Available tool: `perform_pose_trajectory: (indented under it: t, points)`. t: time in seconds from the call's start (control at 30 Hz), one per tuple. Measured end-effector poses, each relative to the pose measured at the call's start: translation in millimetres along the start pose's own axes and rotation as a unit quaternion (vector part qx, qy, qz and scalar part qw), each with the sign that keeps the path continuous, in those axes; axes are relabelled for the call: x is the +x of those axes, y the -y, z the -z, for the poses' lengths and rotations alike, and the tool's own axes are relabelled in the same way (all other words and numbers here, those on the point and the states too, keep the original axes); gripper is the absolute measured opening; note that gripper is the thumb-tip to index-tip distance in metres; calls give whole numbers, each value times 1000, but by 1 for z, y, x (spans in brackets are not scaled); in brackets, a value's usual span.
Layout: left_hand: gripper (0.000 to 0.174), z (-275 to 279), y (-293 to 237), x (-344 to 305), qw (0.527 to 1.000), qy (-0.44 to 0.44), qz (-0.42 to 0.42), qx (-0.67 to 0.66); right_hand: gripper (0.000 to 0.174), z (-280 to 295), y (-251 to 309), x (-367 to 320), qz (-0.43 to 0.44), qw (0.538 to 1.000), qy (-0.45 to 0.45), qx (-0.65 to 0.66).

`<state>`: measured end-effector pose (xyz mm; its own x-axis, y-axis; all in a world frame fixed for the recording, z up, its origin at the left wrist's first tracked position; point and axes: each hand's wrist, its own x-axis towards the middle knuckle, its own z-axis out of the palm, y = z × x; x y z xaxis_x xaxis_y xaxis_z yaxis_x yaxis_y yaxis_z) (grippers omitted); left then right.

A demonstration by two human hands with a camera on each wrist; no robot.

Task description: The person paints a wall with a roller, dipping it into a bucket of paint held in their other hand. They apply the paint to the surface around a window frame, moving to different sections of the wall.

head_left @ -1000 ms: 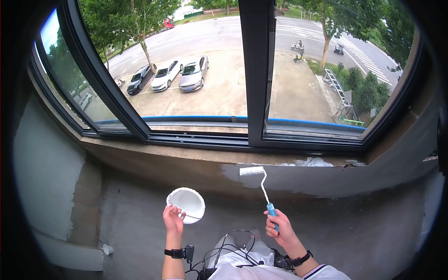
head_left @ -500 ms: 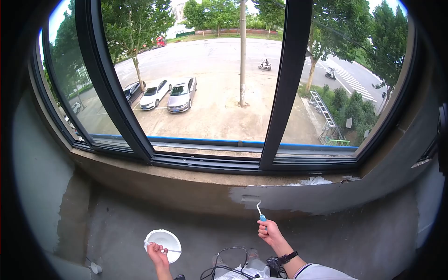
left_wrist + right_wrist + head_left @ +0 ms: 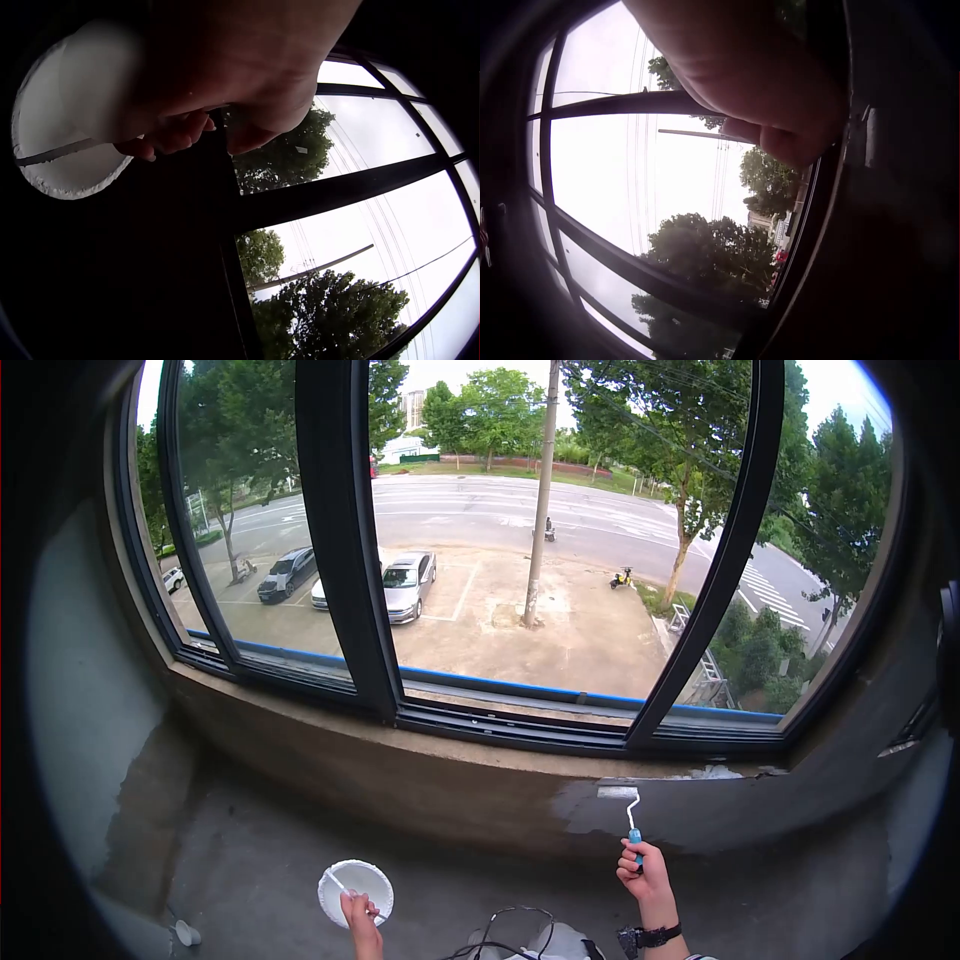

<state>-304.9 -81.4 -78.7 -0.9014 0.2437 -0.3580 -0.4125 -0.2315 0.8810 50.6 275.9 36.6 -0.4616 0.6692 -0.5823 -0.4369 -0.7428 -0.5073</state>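
Observation:
My right hand (image 3: 645, 875) grips the blue handle (image 3: 635, 838) of a small paint roller, fingers curled round it. Its white sleeve (image 3: 617, 793) lies against the wall just under the window sill, over a damp-looking grey patch (image 3: 575, 810). In the right wrist view the roller sleeve (image 3: 871, 137) shows dimly beyond the hand (image 3: 757, 82). Lower left, my left hand (image 3: 362, 922) holds a white bucket (image 3: 378, 875) by its strip handle (image 3: 338, 882). The left wrist view shows the bucket's paint-crusted rim (image 3: 67, 193) beside the curled fingers.
A dark-framed window (image 3: 345, 540) spans the wall above the sill (image 3: 480, 753). White smears (image 3: 715, 772) mark the sill's right part. Black cables (image 3: 515, 915) hang at my body. A small white cup-like thing (image 3: 186, 933) lies on the floor at left.
The head view has tilted up and swung left. On the wall the roller has gone down, then back up toward the sill. The left hand keeps holding the bucket.

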Motion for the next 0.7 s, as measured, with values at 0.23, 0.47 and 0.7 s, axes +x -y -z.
perform_pose_trajectory:
  t: [0.23,0.47,0.7]
  points:
    - [22,-15,-15,22,1000,-9,8,-27,16,44,4,72,-48,994,-67,-78]
    - [19,-29,0,18,999,0,22,35,21,74,-1,139,-147,982,-101,-59]
    - [16,-93,-11,16,995,52,58,60,5,-6,13,28,-71,996,15,-58]
